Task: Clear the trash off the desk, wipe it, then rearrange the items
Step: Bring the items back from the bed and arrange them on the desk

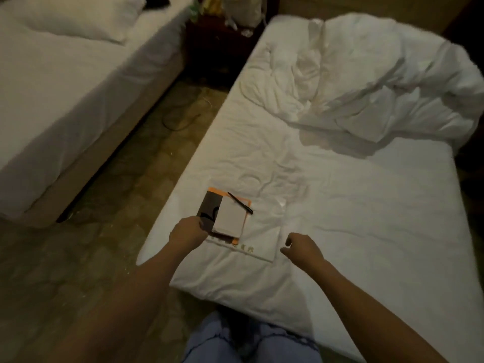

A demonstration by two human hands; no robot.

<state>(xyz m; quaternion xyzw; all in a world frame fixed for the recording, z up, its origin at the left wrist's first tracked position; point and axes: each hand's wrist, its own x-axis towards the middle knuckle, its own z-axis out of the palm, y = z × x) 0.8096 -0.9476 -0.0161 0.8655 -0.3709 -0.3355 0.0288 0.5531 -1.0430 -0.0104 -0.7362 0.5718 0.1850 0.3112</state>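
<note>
A small stack lies near the front left corner of the right bed (353,205): an orange folder (246,203) at the bottom, a dark booklet (208,209) on it, a white notepad (230,216) on top. A black pen (239,203) rests across the notepad's far corner. My left hand (187,231) grips the near left edge of the stack. My right hand (301,248) hovers to the right of the stack, fingers loosely curled, holding nothing. A folded white towel (259,242) with gold lettering lies under the stack. No desk is in view.
A crumpled white duvet (379,82) covers the far half of the right bed. A second bed (65,100) with a pillow (70,17) stands at left. A dark nightstand (222,45) with bags sits between them. A cable (180,116) lies on the patterned floor.
</note>
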